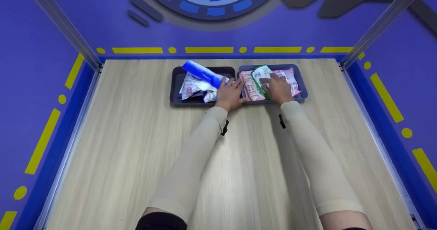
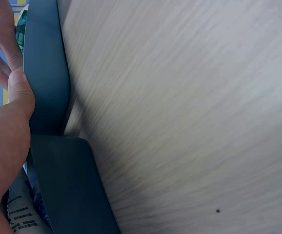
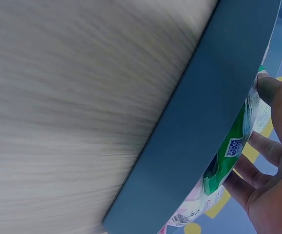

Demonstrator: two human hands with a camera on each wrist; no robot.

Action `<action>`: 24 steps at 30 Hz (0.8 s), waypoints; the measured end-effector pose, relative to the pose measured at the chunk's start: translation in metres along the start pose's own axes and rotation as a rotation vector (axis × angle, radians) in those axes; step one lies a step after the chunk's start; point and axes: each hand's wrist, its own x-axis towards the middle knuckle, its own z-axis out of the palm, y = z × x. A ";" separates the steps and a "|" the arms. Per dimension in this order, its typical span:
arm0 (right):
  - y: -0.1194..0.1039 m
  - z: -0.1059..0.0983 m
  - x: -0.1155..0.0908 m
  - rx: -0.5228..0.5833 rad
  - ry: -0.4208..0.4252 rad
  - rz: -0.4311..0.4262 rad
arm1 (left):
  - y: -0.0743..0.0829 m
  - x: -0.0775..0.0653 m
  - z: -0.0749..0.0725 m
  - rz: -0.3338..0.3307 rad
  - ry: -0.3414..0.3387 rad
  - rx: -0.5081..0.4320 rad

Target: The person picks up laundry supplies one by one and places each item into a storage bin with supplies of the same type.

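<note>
Two dark grey trays stand side by side at the table's far end. Over the inner rim of the left tray [image 1: 175, 102] lies my left hand [image 1: 229, 95], fingers spread, its fingertips beside the end of a blue roll-shaped pack [image 1: 201, 73]. That pack slants across white-and-blue packets [image 1: 189, 88]. In the right tray [image 1: 302, 86], my right hand [image 1: 278, 88] touches a green-edged white packet [image 1: 261, 73] with spread, slightly bent fingers. The right wrist view shows the thumb and fingers along this packet's green edge [image 3: 226, 161]. Beneath it are pink packets [image 1: 249, 86].
The trays rest on a light wood-grain table [image 1: 239, 175]. Blue panels with yellow marks [image 1: 136, 50] enclose it at the back and both sides, joined by metal corner posts [image 1: 65, 22].
</note>
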 end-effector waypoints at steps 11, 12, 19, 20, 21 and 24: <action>0.007 0.002 -0.002 0.014 0.057 -0.045 | 0.002 0.000 0.000 0.010 -0.007 0.013; 0.009 0.002 -0.003 0.012 0.070 -0.056 | 0.002 0.000 0.000 0.011 -0.005 0.015; 0.021 0.005 -0.011 0.034 0.136 -0.081 | 0.000 -0.001 0.000 0.007 0.014 0.016; 0.022 0.005 -0.012 0.026 0.145 -0.084 | 0.000 -0.001 0.000 0.006 0.015 0.015; 0.024 0.004 -0.014 0.017 0.150 -0.082 | 0.000 -0.001 0.000 0.007 0.014 0.016; 0.029 0.002 -0.019 -0.002 0.148 -0.066 | 0.000 -0.001 0.000 0.007 0.008 0.014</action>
